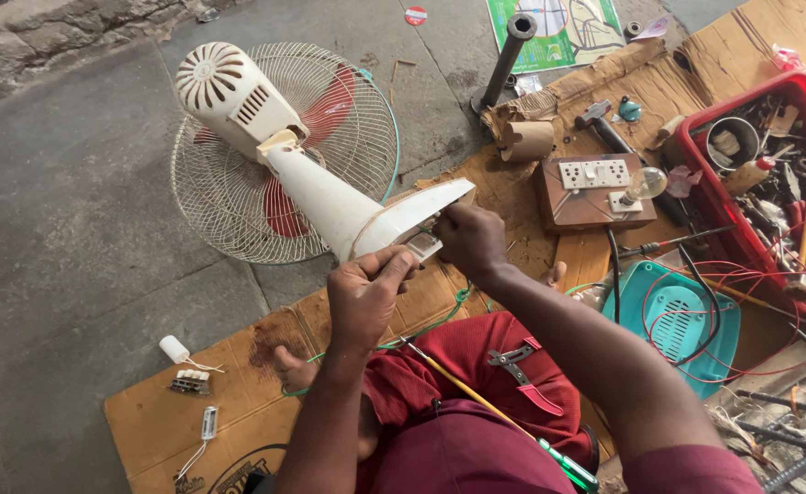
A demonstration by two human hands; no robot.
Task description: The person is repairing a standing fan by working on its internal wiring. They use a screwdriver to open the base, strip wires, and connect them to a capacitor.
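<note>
- A small white capacitor [174,349] with thin leads, a little terminal block [190,382] and a slim white part [208,423] lie loose on the cardboard sheet [147,416] at far left, on the concrete floor [74,229]; they sit near the sheet's edge and a shifting knee could, I judge, scatter them.
- The fan head [279,146], cream motor housing over a wire guard and red blades, lies face down on the floor, with its white conical stand neck [330,197] tilted up toward the person.
- The left hand [363,297] is closed around the open lower rim of the neck, thumb on top, steadying it.
- A small grey switch-like part [424,245] sits at the rim between the two hands; if the grip slackens, the neck could swing and tug whatever wiring joins them, though that wiring is hidden.
- The right hand [471,240] is curled with its fingertips pinched at that part; whether it fully holds it I cannot tell.
- A yellow-shafted screwdriver [476,398] and red-handled pliers [522,370] rest on the person's maroon lap, and both look liable to slide off if the legs move.
- A wooden test board [586,197] with sockets and a clear bulb [645,183] stands just beyond; the bulb is exposed to a knock.
- A teal fan cover [677,320] is draped with red wires [768,348], which could snag.
- A red tray [695,151] of tools fills the far right.
</note>
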